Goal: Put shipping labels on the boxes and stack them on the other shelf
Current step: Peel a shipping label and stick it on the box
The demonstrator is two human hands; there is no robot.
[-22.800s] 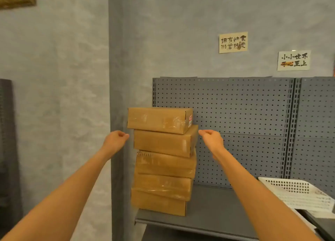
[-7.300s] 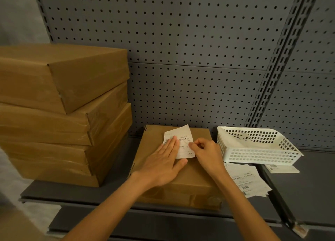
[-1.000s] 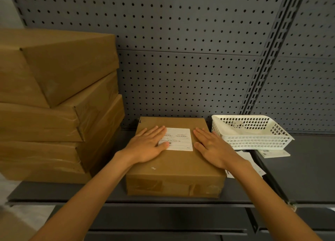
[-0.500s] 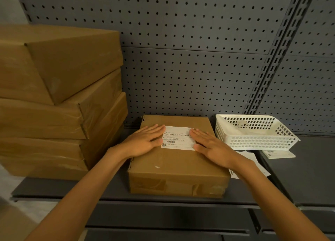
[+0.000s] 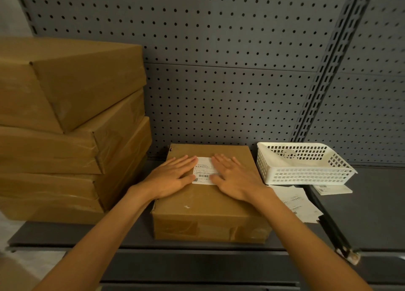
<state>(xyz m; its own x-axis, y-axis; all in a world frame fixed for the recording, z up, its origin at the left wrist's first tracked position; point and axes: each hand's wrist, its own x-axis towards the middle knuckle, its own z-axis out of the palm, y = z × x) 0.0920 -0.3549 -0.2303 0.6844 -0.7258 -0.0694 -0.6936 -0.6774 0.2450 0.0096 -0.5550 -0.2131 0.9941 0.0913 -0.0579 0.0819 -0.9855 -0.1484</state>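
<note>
Pressing flat with both hands: left hand (image 5: pixel 169 178) and right hand (image 5: pixel 235 178) spread palm-down, fingers straight, gripping nothing, each covering one side edge of the white printed shipping label (image 5: pixel 203 170) and leaving only its middle strip with the barcode showing. Lying beneath the label, a flat brown cardboard box (image 5: pixel 208 205), taped along its front face, sitting on the dark grey metal shelf (image 5: pixel 65 236) against the grey perforated back panel (image 5: pixel 230 82). Looks stuck down already, judging by how flat the label lies; seemingly a last smoothing pass rather than placement. Standing just beside the box on the left, a stack of four similar brown cardboard boxes (image 5: pixel 65 126), slightly skewed one over another, no label visible on any face in view. Sitting to the right, a white slotted plastic basket (image 5: pixel 302 166), with loose white printed sheets (image 5: pixel 295 203) on the shelf in front of it and another white slip (image 5: pixel 333 190) poking out beneath it, probably the label supply or peeled backings; cannot tell which. As for progress: one box labelled, or nearly so, but not yet carried anywhere; the other shelf out of view. Left to do, by this reckoning: lifting this box across, then labelling and moving the four in the stack.
</note>
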